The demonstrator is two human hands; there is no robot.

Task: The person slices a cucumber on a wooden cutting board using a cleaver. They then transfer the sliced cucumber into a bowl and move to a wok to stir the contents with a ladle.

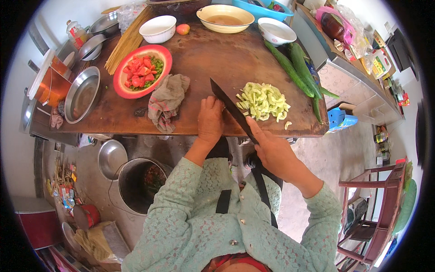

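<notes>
My right hand grips the handle of a dark-bladed kitchen knife, whose blade slants up and left over the table's near edge. Close against the blade's left side, my left hand rests on the wood with its fingers curled together. Whatever may be under those fingers is hidden. Right of the blade lies a heap of pale green sliced vegetable pieces, with a stray piece below it. To the left sit a crumpled grey cloth and a red-rimmed plate of chopped tomato and green bits.
Long green cucumbers lie at the wooden table's right side. White bowls, a cream basin and a tomato stand at the back. Metal basins line the left. Below are a bucket and, at right, a wooden chair.
</notes>
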